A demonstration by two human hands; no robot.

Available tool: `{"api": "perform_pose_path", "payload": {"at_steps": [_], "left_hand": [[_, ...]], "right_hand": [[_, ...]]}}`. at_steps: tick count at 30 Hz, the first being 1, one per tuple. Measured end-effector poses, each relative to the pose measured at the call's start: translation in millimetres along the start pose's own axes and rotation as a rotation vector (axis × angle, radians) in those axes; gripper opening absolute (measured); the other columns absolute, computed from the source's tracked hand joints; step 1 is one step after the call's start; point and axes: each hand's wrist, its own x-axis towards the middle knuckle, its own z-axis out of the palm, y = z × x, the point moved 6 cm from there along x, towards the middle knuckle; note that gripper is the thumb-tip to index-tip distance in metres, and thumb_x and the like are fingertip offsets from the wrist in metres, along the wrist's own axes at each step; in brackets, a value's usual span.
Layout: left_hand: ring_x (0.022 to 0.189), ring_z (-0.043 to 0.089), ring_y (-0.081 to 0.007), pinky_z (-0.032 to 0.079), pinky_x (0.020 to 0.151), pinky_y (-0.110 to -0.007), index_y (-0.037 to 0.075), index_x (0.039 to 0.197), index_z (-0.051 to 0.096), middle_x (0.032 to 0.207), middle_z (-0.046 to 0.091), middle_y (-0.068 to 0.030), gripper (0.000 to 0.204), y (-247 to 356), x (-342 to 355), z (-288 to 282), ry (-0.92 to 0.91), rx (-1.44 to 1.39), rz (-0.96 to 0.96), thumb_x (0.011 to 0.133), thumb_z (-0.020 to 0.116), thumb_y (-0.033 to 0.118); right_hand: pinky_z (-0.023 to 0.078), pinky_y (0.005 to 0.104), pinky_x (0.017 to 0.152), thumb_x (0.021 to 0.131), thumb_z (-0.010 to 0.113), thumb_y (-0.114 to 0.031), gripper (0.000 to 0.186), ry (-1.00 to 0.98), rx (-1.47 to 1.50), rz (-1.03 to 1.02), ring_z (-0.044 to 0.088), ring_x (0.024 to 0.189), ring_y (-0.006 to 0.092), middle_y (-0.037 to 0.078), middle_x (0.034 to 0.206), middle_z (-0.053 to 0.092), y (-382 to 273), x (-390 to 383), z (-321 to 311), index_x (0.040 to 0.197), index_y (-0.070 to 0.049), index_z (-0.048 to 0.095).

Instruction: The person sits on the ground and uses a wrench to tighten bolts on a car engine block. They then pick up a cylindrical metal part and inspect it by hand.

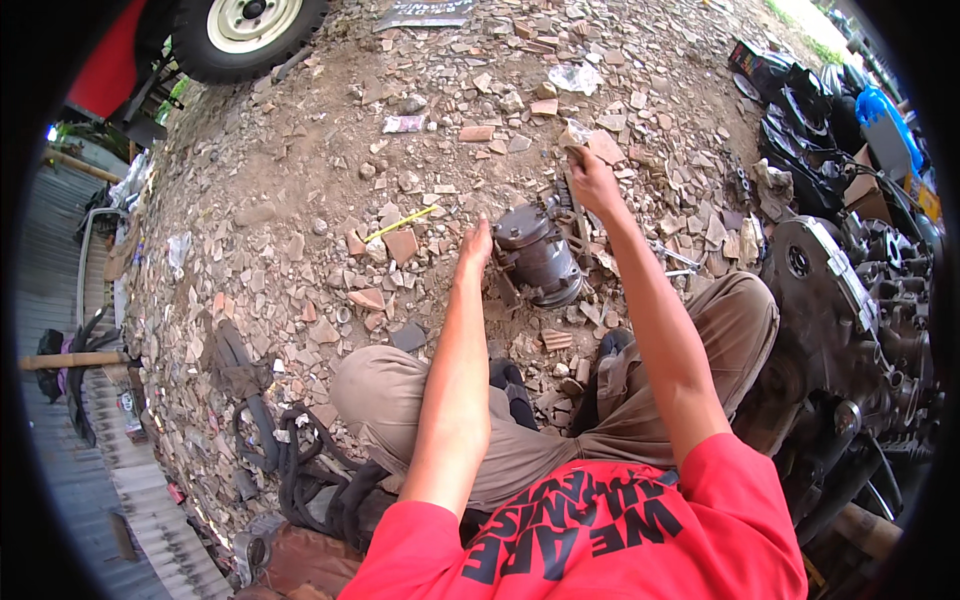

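Note:
A dark, greasy cylindrical metal engine part (540,258), much like a motor housing, sits on the rubble in front of my feet. My left hand (477,246) is at its left side, thumb up and the other fingers mostly hidden, seemingly gripping its edge. Beyond its upper right, my right hand (594,184) is closed in a fist with the thumb on top. Whatever is in that fist is too small to make out; a dark narrow strip (579,226) runs below it beside the part.
Broken tile and stones cover the ground. A yellow stick (402,223) lies to the left, metal tools (676,258) to the right. A large engine (835,320) stands at my right, black hoses (300,455) lie at lower left, and a vehicle wheel (250,30) stands at far left.

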Motion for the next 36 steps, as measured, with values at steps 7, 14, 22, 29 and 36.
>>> {"api": "perform_pose_path", "payload": {"at_steps": [7,14,22,29,36], "left_hand": [[0.134,0.044,-0.0416,0.034,0.112,-0.042,-0.013,0.142,0.033,0.140,0.044,-0.0356,0.097,18.7,-30.1,11.8,0.155,0.105,0.017,0.087,0.055,0.064],[0.130,0.049,-0.0397,0.037,0.110,-0.040,-0.012,0.142,0.035,0.138,0.047,-0.0343,0.091,2.8,-16.0,6.1,0.076,-0.092,0.064,0.085,0.064,0.053],[0.136,0.040,-0.0406,0.035,0.108,-0.049,0.004,0.153,0.022,0.147,0.041,-0.0254,0.099,12.6,-40.1,5.1,-0.085,-0.164,-0.089,0.085,0.058,0.067],[0.106,0.060,-0.0256,0.045,0.092,-0.047,0.006,0.142,0.039,0.118,0.063,-0.0145,0.065,7.4,-54.4,7.7,-0.108,-0.493,-0.232,0.098,0.041,0.054],[0.069,0.065,-0.0211,0.055,0.062,-0.040,0.002,0.099,0.065,0.087,0.068,-0.0109,0.029,-3.3,-94.5,18.9,0.037,-0.557,-0.217,0.090,0.069,0.029]], "right_hand": [[0.051,0.0482,0.083,0.098,0.050,-0.022,0.030,-0.339,-0.222,-0.083,0.064,0.098,0.0446,0.028,0.101,0.066,33.4,3.5,95.9,0.121,-0.005,0.058],[0.050,0.0540,0.080,0.095,0.050,-0.018,0.024,-0.211,-0.124,-0.130,0.063,0.091,0.0475,0.031,0.091,0.065,9.0,-15.3,88.9,0.108,0.001,0.057],[0.049,0.0563,0.072,0.098,0.048,-0.018,0.025,-0.039,-0.096,-0.116,0.064,0.080,0.0480,0.029,0.082,0.065,-16.1,-80.5,43.2,0.115,-0.002,0.055],[0.051,0.0497,0.074,0.100,0.049,-0.015,0.026,0.130,-0.061,-0.096,0.066,0.087,0.0416,0.024,0.094,0.068,-19.2,-167.1,2.9,0.120,-0.001,0.056],[0.050,0.0477,0.085,0.102,0.046,-0.019,0.031,0.245,0.109,-0.053,0.063,0.099,0.0445,0.027,0.106,0.066,-7.9,-206.2,-24.0,0.124,0.002,0.055]]}}
